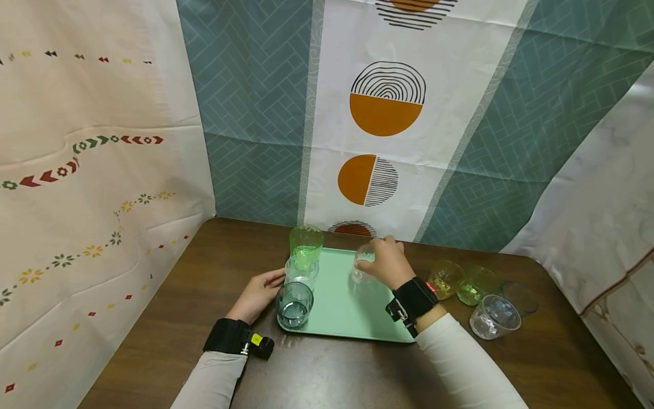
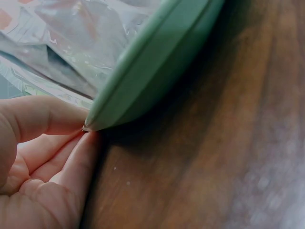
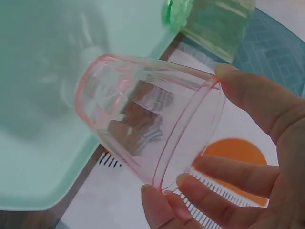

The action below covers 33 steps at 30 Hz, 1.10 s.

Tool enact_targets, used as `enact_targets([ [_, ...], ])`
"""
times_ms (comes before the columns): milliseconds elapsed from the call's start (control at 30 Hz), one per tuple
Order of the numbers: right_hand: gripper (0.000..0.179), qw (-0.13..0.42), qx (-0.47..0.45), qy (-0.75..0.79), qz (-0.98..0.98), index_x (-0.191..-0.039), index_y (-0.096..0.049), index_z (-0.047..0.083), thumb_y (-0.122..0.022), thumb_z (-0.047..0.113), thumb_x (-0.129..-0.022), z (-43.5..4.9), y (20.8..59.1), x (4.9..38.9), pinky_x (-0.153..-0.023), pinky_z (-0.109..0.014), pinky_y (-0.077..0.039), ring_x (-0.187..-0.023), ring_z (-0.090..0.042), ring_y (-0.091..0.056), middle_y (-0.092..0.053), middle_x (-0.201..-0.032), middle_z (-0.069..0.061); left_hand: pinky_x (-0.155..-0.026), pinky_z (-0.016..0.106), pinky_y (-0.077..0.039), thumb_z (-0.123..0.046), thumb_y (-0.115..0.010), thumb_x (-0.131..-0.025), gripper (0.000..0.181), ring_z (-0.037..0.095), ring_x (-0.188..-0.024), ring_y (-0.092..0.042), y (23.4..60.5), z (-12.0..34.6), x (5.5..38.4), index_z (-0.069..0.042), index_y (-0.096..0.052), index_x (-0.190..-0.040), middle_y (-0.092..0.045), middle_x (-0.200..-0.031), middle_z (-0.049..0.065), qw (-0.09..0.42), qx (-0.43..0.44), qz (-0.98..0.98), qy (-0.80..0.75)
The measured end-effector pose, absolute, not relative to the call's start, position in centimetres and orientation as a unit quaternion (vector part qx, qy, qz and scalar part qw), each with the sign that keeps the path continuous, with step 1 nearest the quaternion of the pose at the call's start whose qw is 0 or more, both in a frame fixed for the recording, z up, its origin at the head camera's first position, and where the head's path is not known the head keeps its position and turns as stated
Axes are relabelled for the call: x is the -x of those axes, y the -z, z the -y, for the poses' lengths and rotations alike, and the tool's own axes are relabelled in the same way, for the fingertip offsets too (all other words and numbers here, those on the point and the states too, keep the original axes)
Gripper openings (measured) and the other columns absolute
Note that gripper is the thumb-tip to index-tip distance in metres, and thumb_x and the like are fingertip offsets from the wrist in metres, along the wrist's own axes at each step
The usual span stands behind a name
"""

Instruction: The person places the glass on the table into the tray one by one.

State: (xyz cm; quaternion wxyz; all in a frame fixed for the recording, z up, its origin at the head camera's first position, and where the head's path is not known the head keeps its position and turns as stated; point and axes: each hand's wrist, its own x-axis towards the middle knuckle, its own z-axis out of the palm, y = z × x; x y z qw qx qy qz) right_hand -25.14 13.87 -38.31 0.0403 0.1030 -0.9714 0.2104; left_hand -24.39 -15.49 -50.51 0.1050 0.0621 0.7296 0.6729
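Because holding a glass by its mouth leaves the base free, the right hand [image 1: 390, 264] probably has the pink-tinted glass [image 3: 143, 124] by its rim for that reason, thumb on one side and fingers opposite, the grip spread across the mouth; the glass is at the mint-green tray's [image 1: 352, 309] one o'clock, though whether base and tray touch cannot be told; the left hand [image 1: 258, 295], at nine o'clock, has its grip narrowed to a pinch on the tray's edge, likely to steady it; the green glass [image 1: 306, 241], clear glass [image 1: 301, 271] and grey glass [image 1: 294, 307] run along that side from eleven to eight o'clock, perhaps lined up so that none crowds the middle; past three o'clock, on the worktop [image 1: 163, 341], a yellow glass [image 1: 444, 278], second green glass [image 1: 475, 287], dark-edged glass [image 1: 526, 296] and second clear glass [image 1: 494, 319] stand close together

Only the head view takes in that off-tray group; the left wrist view shows the fingertips meeting at the tray's edge, hard to make out from above; the right wrist view alone brings out the pink line around the base and the finger spacing
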Motion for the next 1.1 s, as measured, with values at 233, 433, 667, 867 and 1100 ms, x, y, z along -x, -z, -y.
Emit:
enact_targets([
  [233,0.034,0.05,-0.103,-0.222,0.968,-0.107,-0.07,0.008,-0.075,0.031,-0.081,-12.2,39.4,26.0,-0.087,-0.052,-0.042,-0.102,-0.044,-0.042,-0.053,-0.113,-0.026,-0.106,0.047,-0.039,-0.003,-0.059,-0.093,0.051,0.03,-0.134,-0.038,50.6,15.5,24.5,0.0,-0.042,-0.141,-0.044,-0.144,0.024,0.105,-0.058,-0.727,-0.676],
  [433,0.055,0.071,-0.095,-0.206,0.971,-0.12,-0.059,-0.001,-0.074,0.035,-0.082,-11.3,39.9,26.7,-0.092,-0.055,-0.042,-0.108,-0.046,-0.041,-0.05,-0.12,-0.029,-0.106,0.045,-0.04,-0.003,-0.059,-0.092,0.051,0.03,-0.133,-0.04,50.8,15.4,24.4,0.0,-0.043,-0.141,-0.045,-0.143,0.024,0.101,-0.055,-0.729,-0.675],
  [667,0.061,0.08,-0.098,-0.189,0.974,-0.126,-0.055,-0.003,-0.072,0.038,-0.084,-10.7,40.3,27.6,-0.096,-0.056,-0.041,-0.11,-0.046,-0.042,-0.048,-0.125,-0.03,-0.106,0.047,-0.039,-0.005,-0.059,-0.093,0.05,0.031,-0.133,-0.04,50.7,15.4,24.3,0.001,-0.043,-0.141,-0.045,-0.143,0.024,0.096,-0.057,-0.732,-0.672],
  [867,0.058,0.08,-0.094,-0.197,0.973,-0.126,-0.055,-0.003,-0.072,0.034,-0.084,-10.2,40.7,27.9,-0.096,-0.055,-0.042,-0.113,-0.047,-0.04,-0.047,-0.127,-0.03,-0.107,0.048,-0.038,-0.007,-0.059,-0.094,0.051,0.031,-0.134,-0.039,50.5,15.4,24.4,-0.001,-0.043,-0.141,-0.044,-0.144,0.023,0.104,-0.054,-0.73,-0.673],
  [1100,0.062,0.073,-0.099,-0.213,0.969,-0.129,-0.053,-0.003,-0.071,0.037,-0.085,-9.8,40.8,27.8,-0.094,-0.055,-0.043,-0.114,-0.047,-0.039,-0.045,-0.128,-0.029,-0.106,0.048,-0.039,-0.005,-0.06,-0.093,0.05,0.03,-0.133,-0.04,50.4,15.5,24.5,-0.001,-0.044,-0.141,-0.045,-0.143,0.023,0.103,-0.052,-0.732,-0.672],
])
